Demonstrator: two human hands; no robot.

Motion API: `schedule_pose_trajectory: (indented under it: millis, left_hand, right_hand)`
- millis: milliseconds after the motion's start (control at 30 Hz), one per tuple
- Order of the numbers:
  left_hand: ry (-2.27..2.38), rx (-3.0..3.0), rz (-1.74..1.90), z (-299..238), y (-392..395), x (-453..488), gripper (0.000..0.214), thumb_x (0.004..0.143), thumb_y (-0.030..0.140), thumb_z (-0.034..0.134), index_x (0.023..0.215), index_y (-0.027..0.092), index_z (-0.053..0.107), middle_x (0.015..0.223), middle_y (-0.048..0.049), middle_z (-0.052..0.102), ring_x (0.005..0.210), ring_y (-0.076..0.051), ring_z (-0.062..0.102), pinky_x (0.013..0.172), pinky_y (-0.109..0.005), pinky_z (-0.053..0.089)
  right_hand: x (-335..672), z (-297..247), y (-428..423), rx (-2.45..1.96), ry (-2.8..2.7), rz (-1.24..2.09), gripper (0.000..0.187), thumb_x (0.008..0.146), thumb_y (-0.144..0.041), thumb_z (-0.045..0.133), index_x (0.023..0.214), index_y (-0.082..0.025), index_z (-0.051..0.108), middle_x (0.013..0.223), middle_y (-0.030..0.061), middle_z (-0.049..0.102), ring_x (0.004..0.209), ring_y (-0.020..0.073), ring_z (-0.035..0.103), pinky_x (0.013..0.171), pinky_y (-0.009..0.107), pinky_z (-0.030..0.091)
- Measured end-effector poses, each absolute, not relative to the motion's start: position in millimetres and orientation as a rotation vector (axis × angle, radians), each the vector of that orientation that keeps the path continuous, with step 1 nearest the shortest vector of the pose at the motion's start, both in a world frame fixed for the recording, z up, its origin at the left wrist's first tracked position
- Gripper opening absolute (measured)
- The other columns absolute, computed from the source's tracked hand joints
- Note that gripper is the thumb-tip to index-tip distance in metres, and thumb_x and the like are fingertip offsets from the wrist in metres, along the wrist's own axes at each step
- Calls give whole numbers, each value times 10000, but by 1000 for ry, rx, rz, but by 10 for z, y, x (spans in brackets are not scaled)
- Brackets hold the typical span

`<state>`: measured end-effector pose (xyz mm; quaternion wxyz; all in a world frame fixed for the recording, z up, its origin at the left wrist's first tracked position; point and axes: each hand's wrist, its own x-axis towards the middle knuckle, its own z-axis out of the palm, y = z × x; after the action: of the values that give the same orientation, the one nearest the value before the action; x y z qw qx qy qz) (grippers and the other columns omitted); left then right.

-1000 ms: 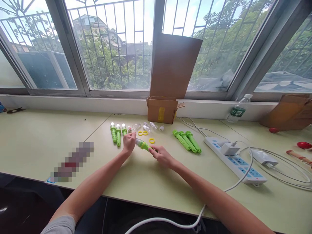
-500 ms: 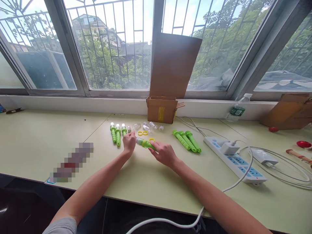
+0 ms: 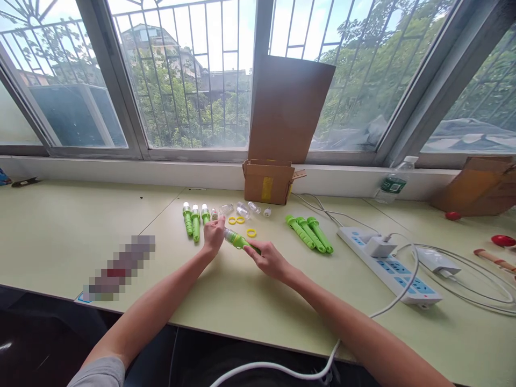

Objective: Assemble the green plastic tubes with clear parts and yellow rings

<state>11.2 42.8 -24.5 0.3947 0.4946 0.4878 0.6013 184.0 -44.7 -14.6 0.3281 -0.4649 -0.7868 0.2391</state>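
Both my hands hold one green plastic tube [image 3: 238, 241] with a clear cap end, just above the pale green table [image 3: 72, 236]. My right hand [image 3: 269, 259] grips its green handle end. My left hand [image 3: 213, 235] pinches the clear cap end. Left of my left hand lie three green tubes with white tips [image 3: 194, 220] in a row. Behind the hands lie yellow rings [image 3: 236, 220], another yellow ring [image 3: 251, 233] and clear caps [image 3: 243, 209]. Three plain green tubes [image 3: 309, 233] lie to the right.
An open cardboard box [image 3: 268, 181] stands at the window sill. A white power strip [image 3: 389, 266] with plugs and cables lies at the right. A water bottle [image 3: 393, 181], a brown box [image 3: 479, 185] and red items [image 3: 502, 239] are at the far right.
My right hand has shifted slightly along the green tube and back; the tube stays between both hands at much the same place.
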Motion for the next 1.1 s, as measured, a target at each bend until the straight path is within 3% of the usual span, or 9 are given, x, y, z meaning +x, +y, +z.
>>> schedule_pose_trajectory:
  millis: [133,267,367,500,600,733,867,1000,1100]
  left_hand:
    - [1203,1246,1524,-234,422,112,501,769,418,585,415,189,313,382,52,282,338,-56,264,352,-227,191]
    - [1161,1283,1530,-199,385,115,512,783,461,569,417,185,340,381,49,289,344,-61,280,356,-228,209]
    - [1109,1303,1552,-161,339,123,497,782,477,569,429,180,385,387,43,320,352,-66,306,365,-227,233]
    - [1128,1325,1606,-127,301,140,490,793,457,554,422,181,392,384,40,327,355,-71,307,371,-232,223]
    - [1205,1311,1636,-131,309,151,512,801,432,538,400,188,333,371,43,289,349,-69,272,370,-239,188]
    - [1252,1297,1630,-163,338,158,492,808,400,523,407,192,326,371,42,288,352,-75,279,373,-238,189]
    - [1242,1332,1593,-191,359,147,485,800,373,536,413,194,304,386,43,273,357,-73,267,377,-239,192]
    - [1199,1336,1557,-196,368,123,495,794,372,541,437,201,245,405,48,240,367,-71,241,381,-242,183]
    - [1130,1350,1552,-185,362,109,485,792,376,540,446,199,248,416,50,239,377,-66,227,385,-240,175]
  right_hand:
    - [1838,-146,-422,-1192,-1795,1158,429,826,-592,451,660,-197,436,524,-64,312,436,69,260,413,213,203]
    - [1911,-71,-420,-1149,-1509,1721,388,821,-580,463,881,-202,523,548,-73,390,363,46,201,342,190,112]
    - [1976,-3,-419,-1100,-1448,1912,390,834,-551,451,962,-193,539,560,-71,403,364,40,182,345,180,104]
    - [1957,-37,-415,-1235,-1691,1568,457,850,-600,383,932,-188,564,560,-48,442,376,63,265,379,199,182]
    - [1889,-131,-420,-1389,-1971,678,452,897,-544,338,775,-185,584,623,24,532,528,122,445,499,226,276]
    - [1841,-196,-439,-1490,-2196,78,330,923,-423,357,1031,-202,576,875,100,629,699,185,544,565,250,273]
    - [1830,-173,-461,-1465,-2224,203,313,943,-404,315,968,-202,553,763,60,595,624,162,500,567,255,272]
    - [1806,-163,-468,-1298,-2061,657,372,919,-495,337,764,-200,502,598,-18,454,523,113,389,531,241,285]
    - [1810,-166,-459,-1194,-1840,1143,426,869,-585,375,750,-191,484,558,-49,381,448,80,313,443,220,254]
